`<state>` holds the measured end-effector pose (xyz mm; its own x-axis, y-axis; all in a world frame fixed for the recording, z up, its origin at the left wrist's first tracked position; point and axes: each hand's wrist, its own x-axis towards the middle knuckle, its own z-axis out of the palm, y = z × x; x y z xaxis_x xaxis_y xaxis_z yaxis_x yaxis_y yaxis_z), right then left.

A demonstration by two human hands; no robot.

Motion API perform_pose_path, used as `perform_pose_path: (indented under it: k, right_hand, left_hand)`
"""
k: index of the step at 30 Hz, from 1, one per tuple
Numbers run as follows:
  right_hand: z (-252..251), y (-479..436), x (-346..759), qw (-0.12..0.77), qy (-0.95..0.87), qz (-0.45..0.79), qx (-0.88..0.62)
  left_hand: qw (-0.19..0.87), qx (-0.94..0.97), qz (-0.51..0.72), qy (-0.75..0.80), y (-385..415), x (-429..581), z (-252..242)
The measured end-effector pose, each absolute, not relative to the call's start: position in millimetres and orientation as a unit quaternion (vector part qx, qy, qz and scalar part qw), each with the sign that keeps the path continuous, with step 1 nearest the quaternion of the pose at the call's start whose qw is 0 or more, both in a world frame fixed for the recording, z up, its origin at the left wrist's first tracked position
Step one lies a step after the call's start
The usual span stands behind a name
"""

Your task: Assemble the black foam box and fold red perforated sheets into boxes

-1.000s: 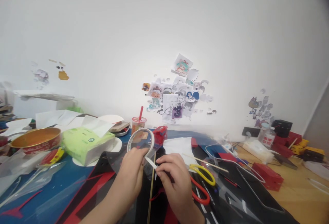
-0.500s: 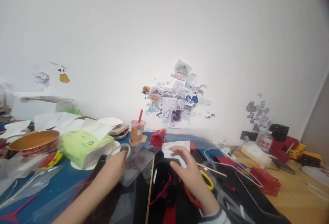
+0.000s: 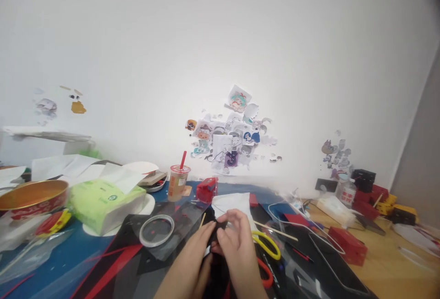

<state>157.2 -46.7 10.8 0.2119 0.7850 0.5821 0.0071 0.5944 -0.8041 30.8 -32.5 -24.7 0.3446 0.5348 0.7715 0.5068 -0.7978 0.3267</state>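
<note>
At six o'clock, gripping a small black piece (image 3: 222, 225), material unclear, between curled left hand (image 3: 197, 246) and right hand (image 3: 237, 241), near a thin white strip (image 3: 207, 250). Apart from a flat-lying, silvery-white, ring-shaped tape roll (image 3: 156, 245) at seven o'clock. Seemingly midway, with strip already off roll, black piece not yet released.

A person's bare hands and forearms appear at the near side of the scene. The left hand (image 3: 195, 251) and right hand (image 3: 237, 241) have slender fingers with rounded tips, the nails too small and blurred to make out. The left forearm (image 3: 175, 280) and right forearm (image 3: 248, 283), slim and uncovered, run out of view at the near edge.
</note>
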Motion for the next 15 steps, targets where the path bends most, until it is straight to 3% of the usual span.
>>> perform_pose_path:
  k: [5, 10, 15]
  right_hand:
    - [32, -32, 182, 0.670, -0.598, 0.300, -0.323]
    - [27, -6, 186, 0.592, -0.667, 0.334, -0.304]
    - [-5, -2, 170, 0.637, -0.626, 0.268, -0.361]
  left_hand:
    - [0.045, 0.812, 0.509, 0.283, -8, 16, -14]
    - [-0.006, 0.829, 0.483, 0.282, 9, 10, -10]
    - [-0.062, 0.773, 0.493, 0.393, -2, 2, -2]
